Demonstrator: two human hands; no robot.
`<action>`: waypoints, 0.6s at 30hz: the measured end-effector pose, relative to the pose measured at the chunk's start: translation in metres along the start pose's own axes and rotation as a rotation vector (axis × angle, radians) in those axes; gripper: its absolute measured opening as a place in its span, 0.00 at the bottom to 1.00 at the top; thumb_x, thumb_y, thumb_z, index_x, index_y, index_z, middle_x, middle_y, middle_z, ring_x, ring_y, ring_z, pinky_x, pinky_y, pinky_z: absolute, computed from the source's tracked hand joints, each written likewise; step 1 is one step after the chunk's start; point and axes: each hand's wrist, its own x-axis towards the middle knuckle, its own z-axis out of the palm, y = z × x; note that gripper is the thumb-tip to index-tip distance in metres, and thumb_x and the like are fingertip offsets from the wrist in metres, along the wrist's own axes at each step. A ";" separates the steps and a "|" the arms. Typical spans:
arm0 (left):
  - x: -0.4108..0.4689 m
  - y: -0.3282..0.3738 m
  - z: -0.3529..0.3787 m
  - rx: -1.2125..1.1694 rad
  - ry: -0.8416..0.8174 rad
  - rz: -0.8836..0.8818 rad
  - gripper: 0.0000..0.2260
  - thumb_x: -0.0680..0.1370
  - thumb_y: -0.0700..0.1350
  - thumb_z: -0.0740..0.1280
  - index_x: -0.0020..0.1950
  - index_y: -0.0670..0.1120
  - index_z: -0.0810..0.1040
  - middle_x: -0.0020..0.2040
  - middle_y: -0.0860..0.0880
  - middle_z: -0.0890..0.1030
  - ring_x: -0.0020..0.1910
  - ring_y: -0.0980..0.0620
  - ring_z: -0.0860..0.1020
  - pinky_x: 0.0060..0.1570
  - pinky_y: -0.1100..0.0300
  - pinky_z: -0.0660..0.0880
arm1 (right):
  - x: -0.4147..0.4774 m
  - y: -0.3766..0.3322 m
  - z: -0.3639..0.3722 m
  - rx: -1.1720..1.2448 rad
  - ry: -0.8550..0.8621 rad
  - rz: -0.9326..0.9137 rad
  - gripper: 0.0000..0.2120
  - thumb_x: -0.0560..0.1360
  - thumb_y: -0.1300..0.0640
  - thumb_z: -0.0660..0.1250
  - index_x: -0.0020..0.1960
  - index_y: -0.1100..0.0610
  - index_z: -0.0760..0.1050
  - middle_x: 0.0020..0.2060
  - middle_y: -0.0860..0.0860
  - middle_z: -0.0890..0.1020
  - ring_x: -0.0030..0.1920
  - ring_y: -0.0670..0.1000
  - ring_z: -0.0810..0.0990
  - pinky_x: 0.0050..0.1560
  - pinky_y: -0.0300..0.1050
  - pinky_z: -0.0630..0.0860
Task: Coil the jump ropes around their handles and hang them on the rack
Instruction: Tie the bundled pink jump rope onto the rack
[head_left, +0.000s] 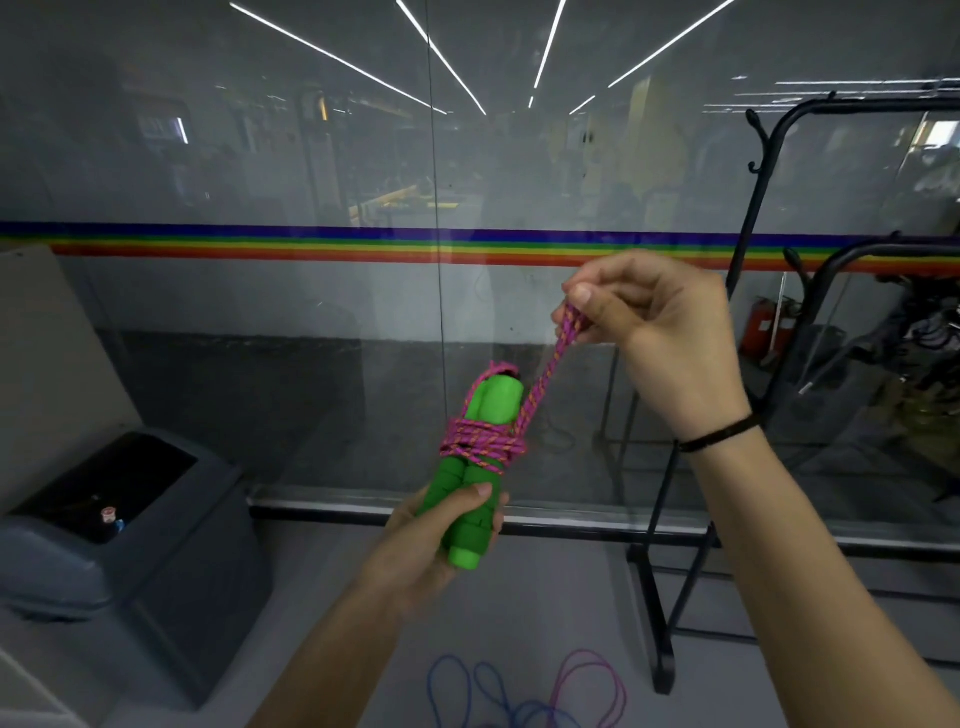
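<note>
While the left hand (441, 540) keeps its grip clenched around the lower ends of two green handles (480, 467), the pair stands nearly upright in front of the person, tilted slightly to the right, with the thumb laid across the front. A pink rope (483, 441) flecked with orange is wound in several turns around the middle of the handles, and one strand runs up the left side and over their top end. From the right side of the coil a doubled length of the same rope rises at a slant to the right hand (660, 332), whose grip is pinched on the rope's end between thumb and curled fingers, above and to the right of the handles. That stretch looks taut. A dark band circles the right wrist.

Behind the hands is a glass wall (311, 312) with a rainbow stripe (260, 241) running across it. A black rack (769, 208) stands on the right, just in front of the glass, with hooks near its top corner; nothing visible hangs from the part in view. On the floor (337, 597) below the hands lie loose loops of a blue rope (467, 691) and a second pink rope (597, 675), partly overlapping. A grey bin (130, 545) with an open dark top sits at the left.
</note>
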 end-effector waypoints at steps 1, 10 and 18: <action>0.002 -0.001 -0.002 -0.050 -0.005 -0.047 0.11 0.68 0.36 0.68 0.50 0.35 0.77 0.37 0.41 0.82 0.28 0.51 0.79 0.28 0.64 0.77 | 0.001 -0.003 -0.002 0.013 0.022 -0.019 0.07 0.74 0.67 0.65 0.41 0.57 0.76 0.33 0.52 0.82 0.34 0.45 0.82 0.36 0.37 0.79; 0.015 -0.016 -0.006 -0.234 0.081 -0.282 0.19 0.62 0.45 0.73 0.49 0.38 0.76 0.37 0.43 0.77 0.34 0.50 0.76 0.31 0.57 0.80 | -0.007 -0.004 0.018 0.074 -0.218 0.034 0.07 0.74 0.66 0.65 0.41 0.56 0.76 0.33 0.51 0.82 0.35 0.46 0.82 0.35 0.38 0.79; 0.019 -0.032 -0.010 0.455 0.113 -0.103 0.10 0.69 0.47 0.73 0.37 0.40 0.78 0.27 0.46 0.75 0.22 0.54 0.72 0.23 0.68 0.66 | -0.011 0.000 0.033 0.056 -0.272 0.047 0.02 0.73 0.64 0.66 0.44 0.59 0.77 0.36 0.55 0.83 0.37 0.48 0.83 0.35 0.38 0.79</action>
